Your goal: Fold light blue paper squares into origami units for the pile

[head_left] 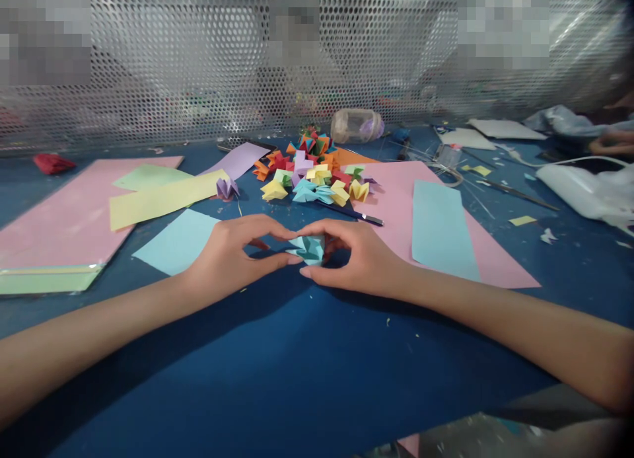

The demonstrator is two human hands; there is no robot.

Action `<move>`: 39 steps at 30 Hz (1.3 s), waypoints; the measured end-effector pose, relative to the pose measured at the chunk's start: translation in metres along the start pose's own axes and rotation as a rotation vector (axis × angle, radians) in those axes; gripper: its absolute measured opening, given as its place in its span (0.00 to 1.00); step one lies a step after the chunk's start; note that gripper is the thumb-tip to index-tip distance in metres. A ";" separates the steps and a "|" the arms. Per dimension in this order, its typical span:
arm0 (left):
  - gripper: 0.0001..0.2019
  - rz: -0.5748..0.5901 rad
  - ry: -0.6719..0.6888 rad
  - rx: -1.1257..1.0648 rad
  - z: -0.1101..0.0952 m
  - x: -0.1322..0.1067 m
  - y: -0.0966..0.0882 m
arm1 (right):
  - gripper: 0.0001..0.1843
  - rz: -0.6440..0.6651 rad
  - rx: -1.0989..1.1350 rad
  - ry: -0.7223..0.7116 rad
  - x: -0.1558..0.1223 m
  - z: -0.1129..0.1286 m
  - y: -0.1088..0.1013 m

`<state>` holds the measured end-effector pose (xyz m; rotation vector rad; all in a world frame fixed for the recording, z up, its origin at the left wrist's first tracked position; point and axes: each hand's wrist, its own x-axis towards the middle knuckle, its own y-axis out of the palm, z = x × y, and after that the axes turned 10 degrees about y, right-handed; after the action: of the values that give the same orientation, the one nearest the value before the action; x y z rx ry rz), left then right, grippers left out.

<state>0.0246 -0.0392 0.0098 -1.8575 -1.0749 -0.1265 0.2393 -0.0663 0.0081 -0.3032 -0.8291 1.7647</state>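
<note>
Left hand [222,250] + right hand [364,253] pinch nearly closed on blue folded paper [312,249] | pen [365,217], colorful paper pile [317,174] crowd just beyond

Dim light; soft shadows on table [297,372]; glare on perforated screen [178,68].

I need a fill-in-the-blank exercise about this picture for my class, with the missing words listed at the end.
1. The left hand and right hand hold a folded paper piece coloured light ____.
2. The clear jar lies on its ____ beyond the colourful pile.
3. On the right, a paper strip lies on a larger sheet that is ____.
Missing words: blue; side; pink.
</note>
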 end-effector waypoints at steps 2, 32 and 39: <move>0.10 0.003 0.012 -0.022 0.000 -0.001 0.001 | 0.24 -0.007 0.000 -0.003 0.000 -0.001 0.001; 0.11 -0.026 -0.324 -0.629 0.004 0.003 0.004 | 0.09 -0.256 -0.082 -0.230 0.002 -0.002 0.001; 0.08 0.011 -0.304 -0.612 0.003 0.003 0.005 | 0.02 -0.261 -0.075 -0.214 0.001 -0.003 0.003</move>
<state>0.0290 -0.0364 0.0062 -2.4891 -1.3343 -0.1861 0.2384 -0.0645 0.0048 -0.0508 -1.0410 1.5397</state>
